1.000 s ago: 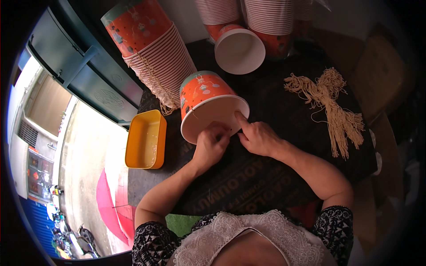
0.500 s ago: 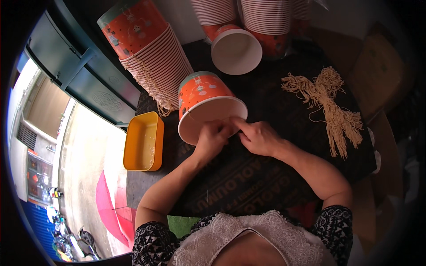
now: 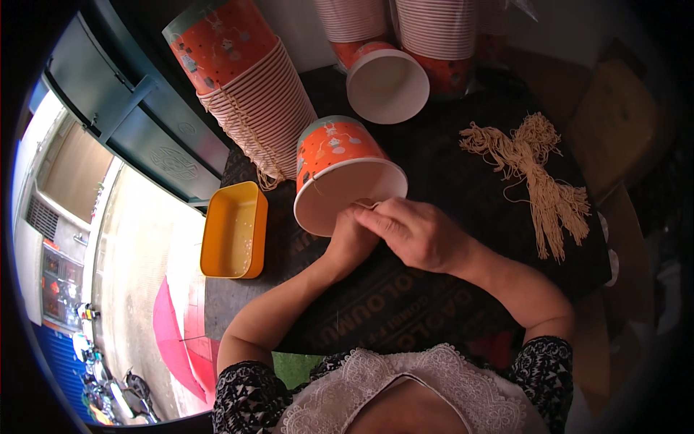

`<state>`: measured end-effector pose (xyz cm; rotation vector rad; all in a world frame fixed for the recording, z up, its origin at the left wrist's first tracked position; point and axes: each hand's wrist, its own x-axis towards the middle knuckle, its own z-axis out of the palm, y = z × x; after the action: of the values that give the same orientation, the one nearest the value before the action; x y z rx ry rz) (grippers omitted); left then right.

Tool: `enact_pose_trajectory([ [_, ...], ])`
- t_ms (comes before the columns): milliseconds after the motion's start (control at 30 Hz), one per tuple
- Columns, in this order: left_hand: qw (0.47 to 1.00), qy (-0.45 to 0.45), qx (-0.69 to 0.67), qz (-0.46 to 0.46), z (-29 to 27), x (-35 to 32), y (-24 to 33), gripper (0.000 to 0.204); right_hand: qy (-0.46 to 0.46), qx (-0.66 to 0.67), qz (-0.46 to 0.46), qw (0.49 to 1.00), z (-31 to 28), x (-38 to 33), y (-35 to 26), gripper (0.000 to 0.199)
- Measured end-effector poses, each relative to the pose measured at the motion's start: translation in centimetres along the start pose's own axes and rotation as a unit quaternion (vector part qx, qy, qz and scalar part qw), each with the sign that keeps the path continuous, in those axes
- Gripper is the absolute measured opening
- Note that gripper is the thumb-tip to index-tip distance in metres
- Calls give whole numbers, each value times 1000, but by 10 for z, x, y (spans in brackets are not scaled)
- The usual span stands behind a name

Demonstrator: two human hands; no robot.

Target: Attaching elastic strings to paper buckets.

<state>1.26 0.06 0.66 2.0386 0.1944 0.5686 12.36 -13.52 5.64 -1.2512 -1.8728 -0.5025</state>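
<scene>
An orange paper bucket [image 3: 340,148] with a printed pattern lies tilted on the dark table, its white-rimmed mouth turned toward me. My left hand [image 3: 353,235] is closed at the lower right of the mouth, fingers pinched together. Against it, my right hand [image 3: 425,235] is closed too, its thumb and forefinger meeting the left fingertips in front of the rim. Whatever thin thing the fingers pinch is mostly hidden by them. A short bit of cord [image 3: 315,176] shows at the bucket's left rim.
A tall leaning stack of buckets [image 3: 256,94] with cords hanging along it stands at the left, above a yellow plastic tub [image 3: 235,231]. Another bucket [image 3: 388,85] lies behind, beside wrapped stacks [image 3: 437,29]. A bundle of beige cords [image 3: 538,181] rests at the right.
My right hand has turned over and moved in against the left. Both hands have come slightly out of the bucket's mouth, and the bucket has shifted a little to the right.
</scene>
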Motion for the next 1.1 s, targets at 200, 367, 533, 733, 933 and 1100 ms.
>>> enact_pose_trajectory([
  [200, 990, 67, 112, -56, 5, -1, 7, 10, -33, 63, -139, 988, 9, -4, -29, 34],
  [367, 984, 114, 136, -21, 10, -2, 7, 5, -12, 81, -189, 978, -2, -7, -48, 21],
  [533, 983, 122, 138, -3, 5, -7, 4, 7, 9, 28, 190, 981, 21, -22, -5, 16],
  [733, 997, 24, 37, -62, -4, -8, 2, 4, -31, -6, 286, 958, 32, -40, 28, 25],
  [933, 997, 15, 45, -58, -4, -8, -3, 3, -28, 61, 293, 954, 33, -37, 32, 26],
  [1100, 997, 25, 58, -44, -2, -10, -5, 2, -28, 99, 297, 949, 35, -35, 30, 24],
])
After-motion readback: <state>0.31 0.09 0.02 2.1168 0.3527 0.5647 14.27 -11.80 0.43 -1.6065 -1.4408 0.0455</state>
